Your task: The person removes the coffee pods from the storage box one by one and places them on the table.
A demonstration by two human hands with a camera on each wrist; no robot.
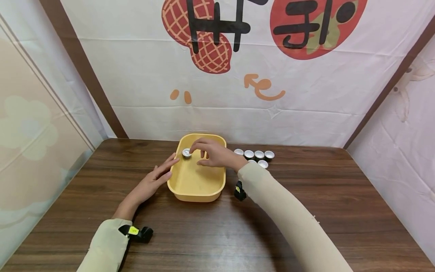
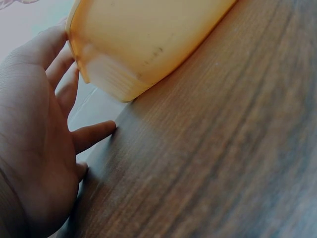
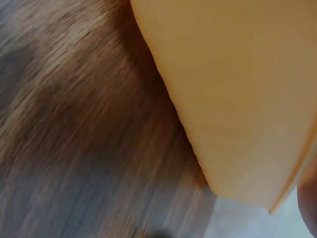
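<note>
A yellow plastic basin (image 1: 197, 187) stands on the table. Inside it, near the far left, sits a small round cup with a silver top (image 1: 186, 153). My right hand (image 1: 214, 153) reaches over the basin from the right, its bent index fingertip close beside that cup. Thumb and forefinger are apart, with nothing seen between them. With fingers extended, my left hand (image 1: 151, 185) touches the basin's left rim; in the left wrist view its fingertips meet the edge of the basin (image 2: 143, 44). The right wrist view shows mostly the basin's outer wall (image 3: 242, 99).
To the right of the basin, several matching silver-topped cups (image 1: 259, 154) stand in rows, partly hidden behind my right wrist. A white printed cloth (image 1: 142, 75) hangs behind the brown wooden table (image 1: 204, 238). Pale cloth sides rise left and right.
</note>
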